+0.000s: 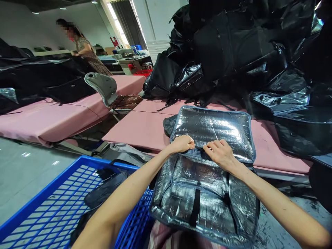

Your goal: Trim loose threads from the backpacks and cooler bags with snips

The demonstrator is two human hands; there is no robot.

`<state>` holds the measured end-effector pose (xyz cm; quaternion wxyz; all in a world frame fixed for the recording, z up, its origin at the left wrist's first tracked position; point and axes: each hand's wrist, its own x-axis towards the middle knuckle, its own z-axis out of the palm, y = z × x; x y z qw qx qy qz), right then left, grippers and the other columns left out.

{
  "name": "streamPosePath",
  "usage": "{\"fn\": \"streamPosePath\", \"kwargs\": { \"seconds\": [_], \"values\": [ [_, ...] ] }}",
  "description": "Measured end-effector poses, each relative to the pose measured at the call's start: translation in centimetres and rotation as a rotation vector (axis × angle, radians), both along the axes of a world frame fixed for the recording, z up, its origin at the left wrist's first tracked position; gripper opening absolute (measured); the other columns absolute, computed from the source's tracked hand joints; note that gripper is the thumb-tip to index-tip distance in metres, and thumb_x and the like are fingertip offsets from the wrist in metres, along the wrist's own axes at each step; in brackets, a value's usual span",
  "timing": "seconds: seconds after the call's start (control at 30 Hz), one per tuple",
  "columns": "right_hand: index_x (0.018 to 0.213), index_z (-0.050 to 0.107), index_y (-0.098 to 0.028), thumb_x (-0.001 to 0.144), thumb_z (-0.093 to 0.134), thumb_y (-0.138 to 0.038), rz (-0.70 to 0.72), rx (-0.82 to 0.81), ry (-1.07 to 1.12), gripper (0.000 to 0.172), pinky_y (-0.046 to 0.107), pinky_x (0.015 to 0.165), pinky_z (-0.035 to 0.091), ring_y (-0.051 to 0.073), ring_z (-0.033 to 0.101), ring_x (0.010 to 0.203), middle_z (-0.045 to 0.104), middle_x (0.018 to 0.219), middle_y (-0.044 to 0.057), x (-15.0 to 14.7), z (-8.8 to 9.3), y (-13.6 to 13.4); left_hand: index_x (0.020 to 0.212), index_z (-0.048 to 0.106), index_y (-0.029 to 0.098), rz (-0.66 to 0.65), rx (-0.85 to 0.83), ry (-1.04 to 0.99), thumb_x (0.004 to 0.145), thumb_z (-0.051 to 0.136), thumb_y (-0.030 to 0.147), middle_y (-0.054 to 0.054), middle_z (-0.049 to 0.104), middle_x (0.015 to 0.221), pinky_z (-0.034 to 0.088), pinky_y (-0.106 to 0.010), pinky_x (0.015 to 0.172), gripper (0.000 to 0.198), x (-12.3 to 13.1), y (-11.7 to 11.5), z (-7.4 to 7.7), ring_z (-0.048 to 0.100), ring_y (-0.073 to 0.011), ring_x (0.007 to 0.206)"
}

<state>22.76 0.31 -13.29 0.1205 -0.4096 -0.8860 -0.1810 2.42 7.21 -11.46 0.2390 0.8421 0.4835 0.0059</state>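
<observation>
An insulated bag [204,204] with a shiny silver foil lining lies opened out in front of me. Its foil-lined lid [212,128] is folded back onto the pink-covered table, while the body hangs over the near edge toward my lap. My left hand [183,143] is closed in a fist on the fabric strip where lid and body meet. Just to its right, my right hand [220,153] has its fingers curled over the same strip. Inside the body, a black strap [195,207] runs down the lining.
A large heap of black bags [233,45] covers the back and right of the pink table [140,121]. At lower left stands a blue plastic basket [38,207] with dark bags in it. Beyond are a grey chair [103,86], another pink table [64,117] and a standing person [89,52].
</observation>
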Motion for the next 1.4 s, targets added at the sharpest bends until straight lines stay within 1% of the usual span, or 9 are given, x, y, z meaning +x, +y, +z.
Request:
{"fn": "streamPosePath", "kwargs": {
  "seconds": [0.27, 0.5, 0.6, 0.73, 0.87, 0.97, 1.03, 1.2, 1.4],
  "values": [
    [0.103, 0.060, -0.020, 0.092, 0.030, -0.014, 0.047, 0.108, -0.032, 0.032, 0.032, 0.066, 0.028, 0.015, 0.049, 0.075, 0.065, 0.087, 0.004, 0.0, -0.3, -0.3, 0.073, 0.066, 0.020, 0.017, 0.006, 0.022, 0.072, 0.050, 0.027, -0.003, 0.068, 0.076, 0.035, -0.024, 0.062, 0.018, 0.0, -0.3, 0.2, 0.060, -0.0182, 0.073],
    [0.089, 0.062, -0.018, 0.087, 0.045, -0.013, 0.105, 0.406, -0.007, 0.018, 0.029, 0.062, 0.028, 0.012, 0.046, 0.065, 0.063, 0.075, 0.001, -0.3, -0.3, -0.1, 0.074, 0.066, 0.020, 0.001, 0.018, 0.034, 0.072, 0.050, 0.029, -0.001, 0.068, 0.079, 0.035, -0.023, 0.062, 0.018, -0.1, 0.0, -0.2, 0.060, -0.0181, 0.075],
    [0.085, 0.062, -0.017, 0.086, 0.048, -0.013, 0.149, 0.443, 0.002, 0.015, 0.029, 0.062, 0.027, 0.012, 0.045, 0.065, 0.062, 0.072, 0.001, -0.5, 0.0, -0.3, 0.074, 0.065, 0.020, 0.003, 0.028, 0.032, 0.073, 0.049, 0.029, -0.002, 0.069, 0.079, 0.036, -0.024, 0.062, 0.018, -0.1, 0.0, -0.4, 0.060, -0.0186, 0.076],
    [0.085, 0.062, -0.017, 0.086, 0.047, -0.012, 0.155, 0.348, 0.026, 0.016, 0.029, 0.062, 0.026, 0.013, 0.044, 0.066, 0.061, 0.072, 0.002, -0.3, -0.2, -0.1, 0.075, 0.066, 0.020, 0.010, 0.037, 0.019, 0.073, 0.049, 0.027, -0.002, 0.069, 0.080, 0.037, -0.023, 0.064, 0.018, -0.1, -0.3, -0.4, 0.060, -0.0182, 0.077],
    [0.082, 0.061, -0.019, 0.084, 0.053, -0.021, 0.049, 0.036, 0.191, 0.009, 0.027, 0.060, 0.026, 0.014, 0.046, 0.069, 0.061, 0.073, 0.001, 0.6, -0.6, 1.1, 0.074, 0.065, 0.020, 0.016, 0.038, 0.011, 0.073, 0.050, 0.026, -0.002, 0.068, 0.080, 0.037, -0.023, 0.064, 0.017, -0.2, -0.6, -0.2, 0.061, -0.0175, 0.076],
    [0.084, 0.061, -0.020, 0.084, 0.054, -0.026, 0.063, -0.150, 0.276, 0.009, 0.026, 0.062, 0.027, 0.013, 0.048, 0.072, 0.062, 0.077, 0.000, 1.2, -0.5, 1.9, 0.073, 0.065, 0.020, 0.019, 0.034, 0.011, 0.073, 0.050, 0.025, -0.002, 0.068, 0.077, 0.037, -0.022, 0.063, 0.016, -0.2, -0.7, -0.1, 0.060, -0.0170, 0.074],
    [0.085, 0.060, -0.021, 0.085, 0.053, -0.026, 0.084, -0.180, 0.271, 0.009, 0.026, 0.063, 0.027, 0.013, 0.048, 0.074, 0.062, 0.079, 0.000, 1.4, -0.3, 2.1, 0.073, 0.066, 0.020, 0.018, 0.034, 0.008, 0.073, 0.051, 0.025, -0.002, 0.068, 0.076, 0.038, -0.022, 0.064, 0.016, -0.2, -0.8, 0.0, 0.060, -0.0166, 0.073],
    [0.084, 0.061, -0.020, 0.086, 0.051, -0.025, 0.111, -0.137, 0.196, 0.011, 0.027, 0.062, 0.026, 0.014, 0.045, 0.072, 0.061, 0.075, 0.001, 1.2, 0.0, 2.3, 0.073, 0.066, 0.020, 0.016, 0.035, -0.004, 0.074, 0.050, 0.026, -0.002, 0.067, 0.075, 0.038, -0.022, 0.066, 0.017, -0.2, -0.7, -0.2, 0.060, -0.0165, 0.072],
    [0.087, 0.060, -0.020, 0.086, 0.050, -0.025, 0.138, -0.208, 0.261, 0.011, 0.026, 0.063, 0.027, 0.014, 0.046, 0.073, 0.061, 0.079, 0.001, 0.9, -0.2, 2.9, 0.072, 0.065, 0.020, 0.025, 0.043, -0.007, 0.074, 0.050, 0.026, -0.002, 0.067, 0.076, 0.038, -0.022, 0.066, 0.017, -0.3, -0.7, -0.3, 0.060, -0.0167, 0.073]
  ]
}}
